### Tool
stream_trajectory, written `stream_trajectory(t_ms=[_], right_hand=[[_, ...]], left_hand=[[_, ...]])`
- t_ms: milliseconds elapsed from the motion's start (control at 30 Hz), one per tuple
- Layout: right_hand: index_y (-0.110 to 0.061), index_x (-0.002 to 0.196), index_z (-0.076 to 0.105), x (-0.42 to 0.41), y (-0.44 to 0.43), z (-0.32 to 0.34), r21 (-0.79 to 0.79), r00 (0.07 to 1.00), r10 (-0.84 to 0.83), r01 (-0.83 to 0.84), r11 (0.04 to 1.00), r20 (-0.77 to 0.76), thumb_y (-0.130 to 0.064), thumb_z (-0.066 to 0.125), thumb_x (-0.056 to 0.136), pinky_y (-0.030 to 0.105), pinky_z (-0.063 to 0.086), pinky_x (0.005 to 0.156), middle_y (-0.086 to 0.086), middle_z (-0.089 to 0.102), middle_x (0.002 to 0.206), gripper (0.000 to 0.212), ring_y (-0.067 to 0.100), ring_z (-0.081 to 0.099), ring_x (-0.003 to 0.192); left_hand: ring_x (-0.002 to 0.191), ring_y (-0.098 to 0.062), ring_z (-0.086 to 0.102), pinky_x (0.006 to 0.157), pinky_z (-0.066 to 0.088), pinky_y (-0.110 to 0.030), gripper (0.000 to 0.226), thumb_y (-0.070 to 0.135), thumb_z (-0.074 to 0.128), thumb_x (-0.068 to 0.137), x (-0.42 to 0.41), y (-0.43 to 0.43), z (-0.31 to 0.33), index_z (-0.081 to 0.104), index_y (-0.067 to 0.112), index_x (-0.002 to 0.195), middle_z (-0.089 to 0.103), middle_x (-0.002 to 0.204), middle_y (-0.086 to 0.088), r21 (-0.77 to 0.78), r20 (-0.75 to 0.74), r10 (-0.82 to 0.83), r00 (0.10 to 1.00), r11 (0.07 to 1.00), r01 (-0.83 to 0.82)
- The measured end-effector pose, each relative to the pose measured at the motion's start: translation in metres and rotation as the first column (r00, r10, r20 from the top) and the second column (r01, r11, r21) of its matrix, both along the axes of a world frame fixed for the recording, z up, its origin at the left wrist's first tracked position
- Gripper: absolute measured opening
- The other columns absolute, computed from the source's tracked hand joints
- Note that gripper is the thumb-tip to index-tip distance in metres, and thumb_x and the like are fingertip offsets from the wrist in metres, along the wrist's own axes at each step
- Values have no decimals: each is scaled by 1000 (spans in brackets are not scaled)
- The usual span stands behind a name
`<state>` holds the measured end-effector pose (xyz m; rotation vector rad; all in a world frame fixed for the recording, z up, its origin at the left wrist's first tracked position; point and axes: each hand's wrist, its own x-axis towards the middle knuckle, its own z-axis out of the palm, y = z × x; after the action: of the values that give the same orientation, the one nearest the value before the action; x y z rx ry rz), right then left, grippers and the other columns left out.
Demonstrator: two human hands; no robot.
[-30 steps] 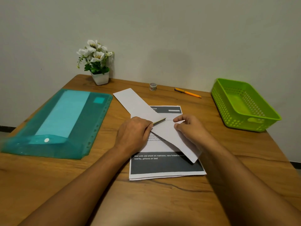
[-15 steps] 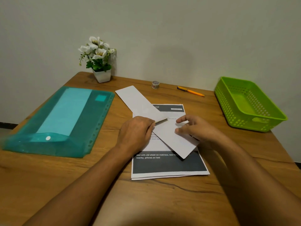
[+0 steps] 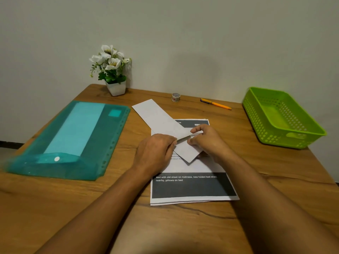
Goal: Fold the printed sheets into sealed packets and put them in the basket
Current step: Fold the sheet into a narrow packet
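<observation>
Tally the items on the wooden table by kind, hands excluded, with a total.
Folded white paper strip: 1
Stack of printed sheets: 1
Teal plastic folder: 1
Green plastic basket: 1
Orange pen: 1
Small tape roll: 1
Potted white flowers: 1
Total: 7

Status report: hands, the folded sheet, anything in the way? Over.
Left hand and right hand both pinch folded white paper strip, mid-fold, over printed sheet stack. No obstacle toward green plastic basket.
</observation>
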<state>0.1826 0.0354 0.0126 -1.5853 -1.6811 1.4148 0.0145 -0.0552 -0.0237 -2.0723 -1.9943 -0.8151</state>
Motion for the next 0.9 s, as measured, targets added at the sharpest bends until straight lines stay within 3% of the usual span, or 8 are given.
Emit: stream_trajectory(t_ms=[100, 233, 433, 633, 900], right_hand=[[-27, 118, 59, -2, 1, 0, 20, 1000, 0, -1, 1000, 29, -12, 79, 89, 32, 57, 55, 8, 66, 111, 37, 20, 71, 85], [-18, 123, 58, 20, -6, 12, -60, 994, 105, -106, 993, -10, -11, 77, 92, 32, 52, 46, 13, 68, 98, 38, 18, 65, 56], [-9, 124, 57, 50, -9, 15, -174, 985, 135, -152, 973, -104, 5, 70, 92, 32, 51, 44, 23, 74, 87, 37, 24, 66, 60], [-3, 121, 53, 20, -9, 6, -168, 970, -43, 2, 986, -241, 12, 65, 92, 29, 50, 40, 15, 69, 68, 35, 23, 64, 50], [-2, 115, 58, -3, -9, -4, -163, 935, -65, 7, 987, -349, 10, 67, 91, 28, 59, 47, 20, 74, 81, 29, 25, 72, 64]], left_hand=[[92, -19, 68, 65, 48, -32, 26, 34, 53, 102, -1, 0, 0, 76, 25, 111, 77, 101, 4, -12, 1, 21, 1000, 1000, -21], [90, -19, 68, 64, 50, -32, 24, 33, 55, 102, -2, 0, -2, 77, 24, 107, 77, 99, 4, 1, 1, 26, 1000, 1000, -26], [89, -20, 68, 64, 54, -36, 23, 32, 55, 102, -1, 3, -4, 76, 23, 101, 76, 96, 4, -6, 7, 23, 1000, 1000, -22], [92, -19, 68, 65, 56, -37, 24, 33, 53, 102, 0, -1, -1, 75, 25, 107, 77, 100, 6, 5, 35, -9, 999, 1000, 9], [89, -20, 67, 64, 54, -37, 25, 33, 52, 102, 0, -1, 1, 75, 24, 104, 77, 97, 5, 2, 62, -12, 998, 1000, 12]])
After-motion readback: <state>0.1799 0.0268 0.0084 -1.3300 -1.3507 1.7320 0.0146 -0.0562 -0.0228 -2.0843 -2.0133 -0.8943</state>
